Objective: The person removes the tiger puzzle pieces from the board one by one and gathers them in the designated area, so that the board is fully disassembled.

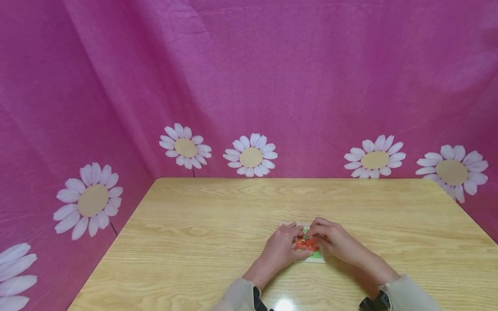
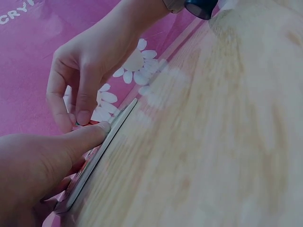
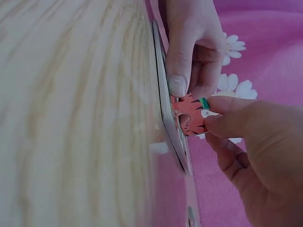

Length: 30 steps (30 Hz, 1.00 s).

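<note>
A small jigsaw puzzle board [image 1: 318, 259] with a pale rim and an orange, black-striped picture on green lies on the table. My left hand [image 1: 281, 245] holds it from the left, thumb along the near rim and fingers across the far side. In the left wrist view that thumb [image 2: 90, 137] presses on the board's edge. My right hand [image 1: 337, 240] is over the board's right part. Between thumb and forefinger it pinches an orange puzzle piece [image 3: 191, 116] with black stripes and a green corner, tilted up at the board. The hands hide much of the picture.
The wood-grain table [image 1: 194, 242] spreads around the board, its back edge against a pink cloth [image 1: 272, 86] printed with white daisies. Dark straps [image 1: 375, 302] sit on both wrists by the light sleeves [image 1: 408, 296].
</note>
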### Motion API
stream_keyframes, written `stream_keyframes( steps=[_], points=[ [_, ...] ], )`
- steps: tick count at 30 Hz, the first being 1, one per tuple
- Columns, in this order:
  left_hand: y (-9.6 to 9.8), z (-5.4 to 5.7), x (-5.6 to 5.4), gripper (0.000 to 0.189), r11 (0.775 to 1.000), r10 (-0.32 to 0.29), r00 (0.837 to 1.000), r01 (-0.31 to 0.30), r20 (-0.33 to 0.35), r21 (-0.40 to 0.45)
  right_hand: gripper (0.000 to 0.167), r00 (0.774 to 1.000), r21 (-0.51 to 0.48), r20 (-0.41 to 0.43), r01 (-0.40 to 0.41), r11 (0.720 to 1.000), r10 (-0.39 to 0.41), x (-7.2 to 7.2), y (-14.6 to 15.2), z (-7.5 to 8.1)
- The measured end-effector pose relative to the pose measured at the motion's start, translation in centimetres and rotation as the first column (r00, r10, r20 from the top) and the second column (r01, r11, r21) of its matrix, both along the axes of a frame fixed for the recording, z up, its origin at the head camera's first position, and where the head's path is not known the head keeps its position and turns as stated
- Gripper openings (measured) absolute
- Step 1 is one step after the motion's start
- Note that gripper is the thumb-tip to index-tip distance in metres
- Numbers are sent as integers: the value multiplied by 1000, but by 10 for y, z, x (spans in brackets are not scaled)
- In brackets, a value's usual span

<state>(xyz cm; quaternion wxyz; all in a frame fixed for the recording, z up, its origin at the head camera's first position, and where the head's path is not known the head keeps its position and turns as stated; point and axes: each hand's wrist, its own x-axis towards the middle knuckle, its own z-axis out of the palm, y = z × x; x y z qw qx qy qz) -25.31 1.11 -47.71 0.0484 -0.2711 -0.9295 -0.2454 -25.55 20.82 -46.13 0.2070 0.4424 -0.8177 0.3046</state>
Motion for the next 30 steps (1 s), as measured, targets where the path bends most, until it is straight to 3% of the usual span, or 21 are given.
stream_keyframes(
  steps=[13, 21, 30],
  points=[
    [0, -1, 0, 57, 1000, 4, 1000, -4, 9, -5, 35, 994, -84, 91, 66, 994, -58, 0, 6, -8],
    [1, -1, 1, 55, 1000, 14, 1000, -14, -17, -21, 34, 978, -106, 182, 123, 987, -102, -1, 16, -10],
    [1, -2, 1, 55, 1000, 19, 999, -19, -33, -15, 28, 971, -94, 187, 171, 981, -151, -1, 26, -8]
  ],
)
